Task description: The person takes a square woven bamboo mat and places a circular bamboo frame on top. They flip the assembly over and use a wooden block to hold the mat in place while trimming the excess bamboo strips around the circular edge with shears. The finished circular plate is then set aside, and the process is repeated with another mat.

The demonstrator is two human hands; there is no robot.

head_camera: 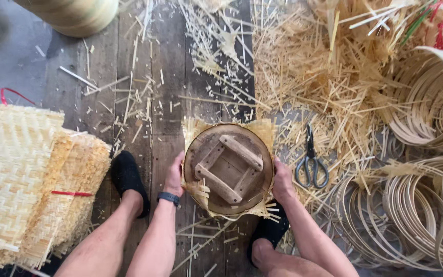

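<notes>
A round wooden mould [228,168] with a square frame of wooden bars on top sits on a woven bamboo mat [260,129] whose frayed edges stick out around it. My left hand [174,177] presses on the mould's left rim; a dark band is on that wrist. My right hand [282,180] grips the right rim. Both hands hold the mould and the mat edges between my feet in black shoes.
Grey-handled scissors [311,165] lie just right of the mould. Stacked woven mats [24,174] lie at left, bamboo hoops [426,205] at right, loose bamboo strips [324,77] at the back. A woven cylinder [73,14] stands top left on the plank floor.
</notes>
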